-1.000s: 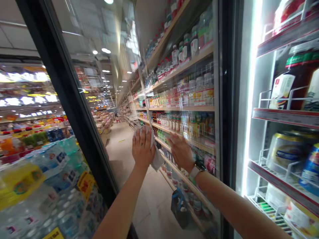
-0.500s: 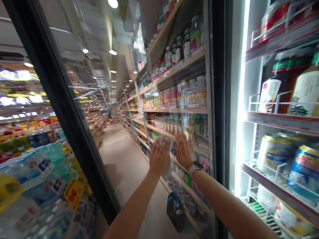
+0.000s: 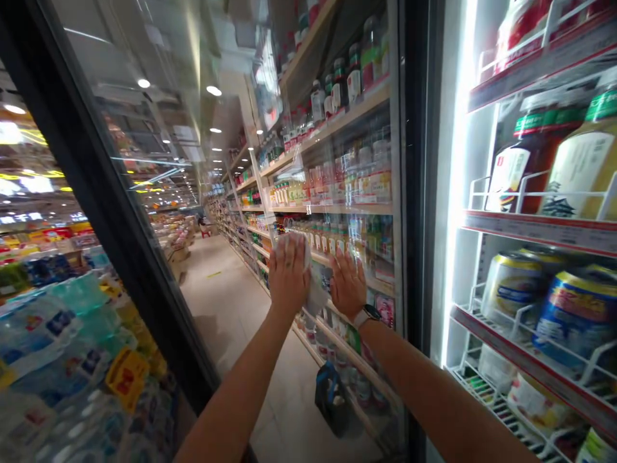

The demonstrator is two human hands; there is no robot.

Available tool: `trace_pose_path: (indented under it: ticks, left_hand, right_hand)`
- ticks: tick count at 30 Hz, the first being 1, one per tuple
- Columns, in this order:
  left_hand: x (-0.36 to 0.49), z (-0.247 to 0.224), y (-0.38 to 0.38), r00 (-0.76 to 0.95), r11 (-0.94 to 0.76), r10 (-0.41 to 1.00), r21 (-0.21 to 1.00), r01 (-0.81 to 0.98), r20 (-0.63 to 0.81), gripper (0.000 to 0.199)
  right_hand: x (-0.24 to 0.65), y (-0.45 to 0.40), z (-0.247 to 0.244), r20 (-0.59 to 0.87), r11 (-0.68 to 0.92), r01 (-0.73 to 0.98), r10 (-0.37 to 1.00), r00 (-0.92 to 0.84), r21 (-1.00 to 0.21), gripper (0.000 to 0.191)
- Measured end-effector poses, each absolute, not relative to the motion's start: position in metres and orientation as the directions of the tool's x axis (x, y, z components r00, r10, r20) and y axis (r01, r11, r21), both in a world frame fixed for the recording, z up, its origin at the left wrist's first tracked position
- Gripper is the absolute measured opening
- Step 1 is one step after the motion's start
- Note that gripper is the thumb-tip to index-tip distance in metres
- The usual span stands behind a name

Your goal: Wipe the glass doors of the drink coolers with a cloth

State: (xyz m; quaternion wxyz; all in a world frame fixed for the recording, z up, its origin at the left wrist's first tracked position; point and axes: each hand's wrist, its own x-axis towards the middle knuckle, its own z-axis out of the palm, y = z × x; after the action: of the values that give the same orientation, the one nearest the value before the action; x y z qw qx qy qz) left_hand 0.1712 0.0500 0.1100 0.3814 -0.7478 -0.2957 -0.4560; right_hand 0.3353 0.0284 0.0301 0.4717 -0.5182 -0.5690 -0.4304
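My left hand [image 3: 289,276] presses a white cloth [image 3: 317,292] against the glass pane [image 3: 226,360] of a black-framed cooler door. Its fingers point upward, and the cloth shows above the fingertips and along the right side of the hand. To the right, my right hand [image 3: 348,283] lies flat on the same glass with fingers stretched out and nothing in it. A watch [image 3: 370,313] is on that wrist. The door stands open, its frame slanting down on the left.
On the right, lit cooler shelves [image 3: 535,225] hold bottles and cans [image 3: 511,289] behind wire rails. Through the glass appear an aisle floor [image 3: 219,302], drink shelves and a dark bag [image 3: 330,399]. Stacked water packs [image 3: 53,347] stand at lower left.
My left hand has moved left across the glass with the cloth, widening the gap from my right hand. My right hand stays flat on the pane. The view has shifted slightly.
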Motion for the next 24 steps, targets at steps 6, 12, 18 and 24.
trace_pose_path:
  ticks: [6,12,18,24]
  left_hand:
    - [0.196,0.096,0.053,0.366,-0.571,0.017,-0.291,0.767,0.930,0.062]
    - [0.156,-0.056,0.037,0.584,-0.573,0.099,-0.434,0.696,0.806,0.055]
    - [0.129,-0.041,0.030,0.608,-0.574,0.113,-0.447,0.686,0.786,0.065]
    - [0.167,0.127,0.035,0.268,-0.572,0.086,-0.173,0.801,0.959,0.067]
  right_hand:
    - [0.338,0.026,0.029,0.967,0.092,0.996,0.254,-0.016,-0.008,0.062]
    - [0.340,0.025,0.029,0.980,0.128,0.992,0.193,-0.046,0.021,0.065]
    - [0.339,0.025,0.027,0.979,0.103,0.995,0.202,-0.034,0.013,0.065]
    - [0.339,0.020,0.029,0.984,0.105,0.994,0.175,-0.042,0.024,0.065]
